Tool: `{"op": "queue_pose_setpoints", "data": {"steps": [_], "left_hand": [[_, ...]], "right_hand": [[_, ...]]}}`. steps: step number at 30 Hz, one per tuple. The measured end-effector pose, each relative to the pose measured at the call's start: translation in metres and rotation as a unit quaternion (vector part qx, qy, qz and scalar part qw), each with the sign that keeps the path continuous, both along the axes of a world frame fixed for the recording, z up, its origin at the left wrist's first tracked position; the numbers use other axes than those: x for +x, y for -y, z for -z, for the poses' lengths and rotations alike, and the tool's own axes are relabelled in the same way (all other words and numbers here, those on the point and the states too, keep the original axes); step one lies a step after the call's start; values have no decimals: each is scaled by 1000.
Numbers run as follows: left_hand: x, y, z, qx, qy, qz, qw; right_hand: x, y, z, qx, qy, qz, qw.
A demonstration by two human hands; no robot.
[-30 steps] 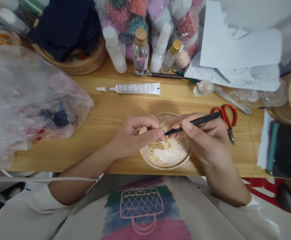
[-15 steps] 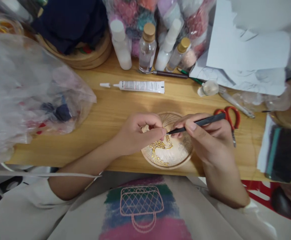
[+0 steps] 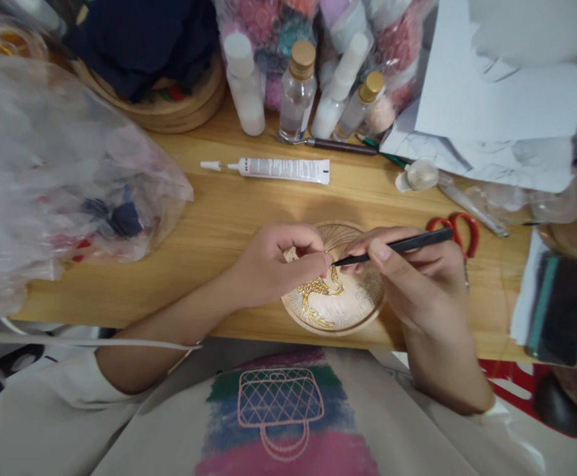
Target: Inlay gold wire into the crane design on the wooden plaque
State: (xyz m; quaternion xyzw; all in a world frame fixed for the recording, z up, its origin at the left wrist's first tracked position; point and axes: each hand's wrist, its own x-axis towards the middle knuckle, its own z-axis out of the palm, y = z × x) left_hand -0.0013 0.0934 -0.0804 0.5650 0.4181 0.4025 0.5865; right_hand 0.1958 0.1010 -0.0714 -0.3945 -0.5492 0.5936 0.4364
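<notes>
the right hand (image 3: 412, 271) has its grip closed on black tweezers (image 3: 397, 245), their tip at the left hand's (image 3: 288, 264) pinched-shut thumb and forefinger, mid-frame; anything between these is too small to tell. below them, right of lower centre, the round panel (image 3: 357, 311) with its gold pattern (image 3: 310, 288) lies on the tabletop (image 3: 219, 225). a light squeeze, steady wrists and fingertips clear of the gold would probably serve best.
</notes>
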Motion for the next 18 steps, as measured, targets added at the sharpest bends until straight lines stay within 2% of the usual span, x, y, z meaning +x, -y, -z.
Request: {"op": "queue_pose_setpoints", "data": {"steps": [6, 11, 14, 18], "left_hand": [[1, -1, -5, -30, 6, 5, 1000], [1, -1, -11, -49, 49, 27, 997], [0, -1, -11, -49, 62, 14, 997], [0, -1, -8, -25, 60, -12, 998]], "right_hand": [[-3, -3, -1, -32, -31, 1, 999], [-6, -7, -7, -126, -90, -14, 988], [-6, -9, -8, -169, -112, -32, 979], [-4, -11, -7, -188, -125, -49, 973]]}}
